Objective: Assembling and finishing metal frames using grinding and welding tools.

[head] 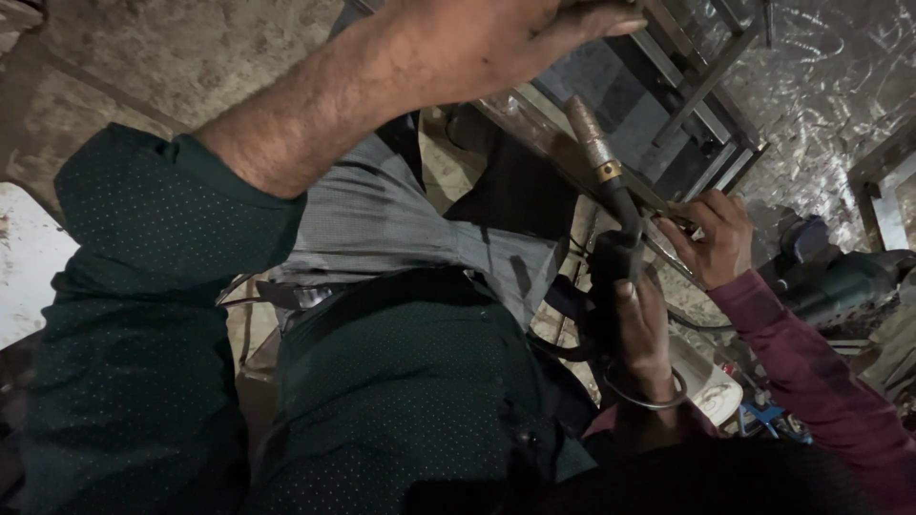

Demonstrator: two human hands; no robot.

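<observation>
Left hand [477, 38] lies flat along metal frame [706, 91]; right hand [637, 329] closed around welding torch [606, 181] — rigid, likely hefty, best gripped at its black handle.

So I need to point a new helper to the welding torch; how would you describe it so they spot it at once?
Start at the metal frame at the upper right of the view. Just below its lower edge, the right hand, with a steel bangle on the wrist, grips the welding torch. It stands out by its black handle, brass ring and coppery nozzle pointing up.
</observation>
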